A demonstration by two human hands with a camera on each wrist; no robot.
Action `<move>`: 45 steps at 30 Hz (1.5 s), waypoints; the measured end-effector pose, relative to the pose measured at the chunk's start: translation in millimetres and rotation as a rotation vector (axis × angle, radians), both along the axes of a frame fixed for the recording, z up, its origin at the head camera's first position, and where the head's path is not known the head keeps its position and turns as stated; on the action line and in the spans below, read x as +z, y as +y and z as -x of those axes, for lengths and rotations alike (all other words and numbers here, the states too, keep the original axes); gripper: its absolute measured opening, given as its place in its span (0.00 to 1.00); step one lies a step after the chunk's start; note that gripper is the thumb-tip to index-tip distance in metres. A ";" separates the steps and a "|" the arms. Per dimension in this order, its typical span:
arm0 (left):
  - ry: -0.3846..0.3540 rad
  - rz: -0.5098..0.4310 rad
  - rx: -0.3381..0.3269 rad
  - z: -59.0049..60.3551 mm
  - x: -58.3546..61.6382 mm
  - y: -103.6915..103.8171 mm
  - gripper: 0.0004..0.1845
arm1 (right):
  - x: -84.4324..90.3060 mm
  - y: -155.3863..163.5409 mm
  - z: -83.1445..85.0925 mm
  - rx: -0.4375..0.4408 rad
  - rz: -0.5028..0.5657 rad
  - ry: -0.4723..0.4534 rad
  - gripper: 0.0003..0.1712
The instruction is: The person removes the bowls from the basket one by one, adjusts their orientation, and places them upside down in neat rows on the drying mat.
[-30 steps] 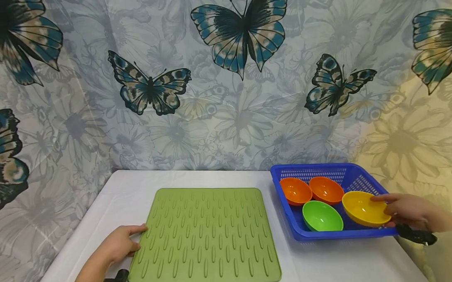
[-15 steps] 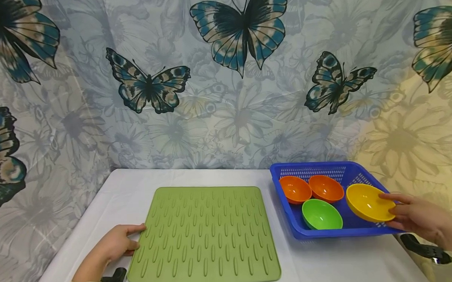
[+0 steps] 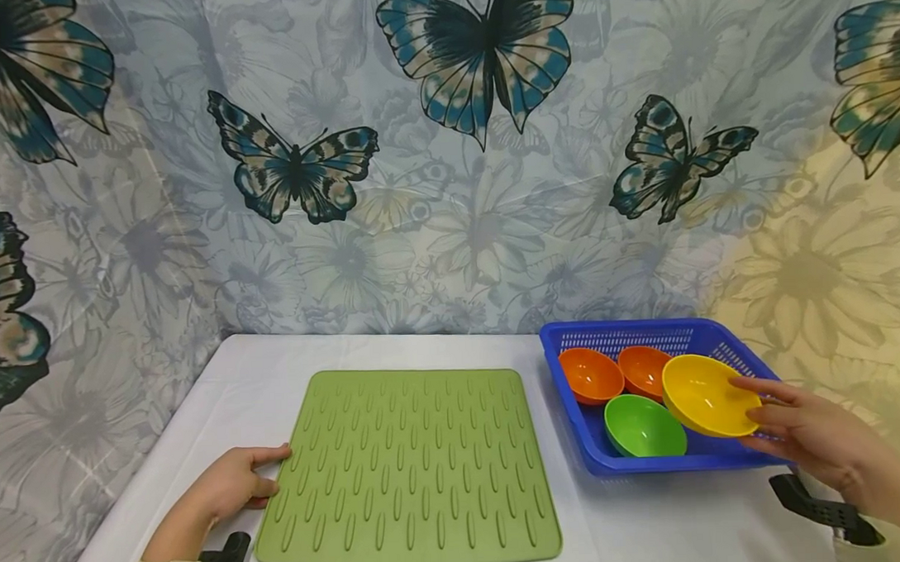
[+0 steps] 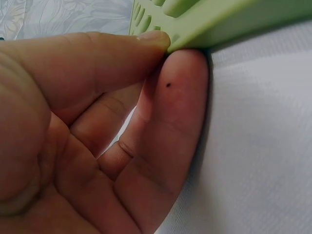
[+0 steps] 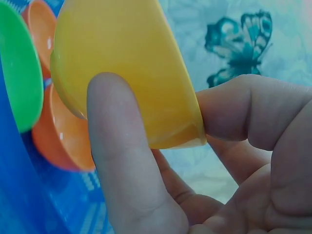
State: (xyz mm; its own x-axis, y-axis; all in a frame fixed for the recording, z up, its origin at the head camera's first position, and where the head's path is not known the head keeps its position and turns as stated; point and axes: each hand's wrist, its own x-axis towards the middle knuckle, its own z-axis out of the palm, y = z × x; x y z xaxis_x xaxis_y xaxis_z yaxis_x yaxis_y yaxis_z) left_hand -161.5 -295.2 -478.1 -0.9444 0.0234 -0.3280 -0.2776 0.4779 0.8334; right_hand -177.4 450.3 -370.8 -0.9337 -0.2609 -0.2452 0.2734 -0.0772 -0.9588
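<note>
A yellow bowl (image 3: 710, 396) is held tilted by my right hand (image 3: 813, 434) over the right part of a blue basket (image 3: 694, 463). In the right wrist view, the thumb (image 5: 117, 146) presses the bowl's outside and a finger (image 5: 224, 107) is at its rim. My left hand (image 3: 230, 491) pinches the left edge of a flat green draining mat (image 3: 408, 464) with raised oval ridges. Up close in the left wrist view, thumb and a fingertip meet at the edge of the mat (image 4: 204, 29).
Two orange bowls (image 3: 591, 377) and a green bowl (image 3: 644, 427) sit in the basket; the yellow bowl partly covers one orange bowl. White cloth covers the table (image 3: 637, 522). Butterfly-printed fabric (image 3: 449, 256) hangs behind and along the sides.
My right hand has raised the yellow bowl from its place in the basket, first rightward, then back left toward the orange bowls. The left hand has stayed at the mat's edge.
</note>
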 end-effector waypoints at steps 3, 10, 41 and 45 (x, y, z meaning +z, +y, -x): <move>0.001 0.001 -0.001 -0.5 1.1 1.1 0.33 | 0.0 -8.0 -1.7 0.030 0.029 0.046 0.30; -0.006 0.018 -0.008 -1.3 1.8 3.9 0.33 | -2.0 -33.5 -7.5 0.029 -0.022 0.105 0.28; -0.002 0.058 0.034 4.1 4.5 9.2 0.34 | -4.8 -127.4 -33.4 -0.028 -0.254 0.100 0.24; -0.011 0.029 0.041 4.2 4.7 8.3 0.34 | -4.4 -138.1 -34.7 -0.030 -0.255 0.102 0.25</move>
State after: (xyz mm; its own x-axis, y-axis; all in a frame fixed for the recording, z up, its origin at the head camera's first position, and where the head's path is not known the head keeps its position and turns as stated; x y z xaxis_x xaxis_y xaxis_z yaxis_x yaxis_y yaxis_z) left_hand -165.6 -286.9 -473.3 -0.9406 -0.0247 -0.3385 -0.3066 0.4898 0.8162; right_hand -142.7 312.2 -375.2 -0.9634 -0.1742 -0.2037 0.1757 0.1635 -0.9708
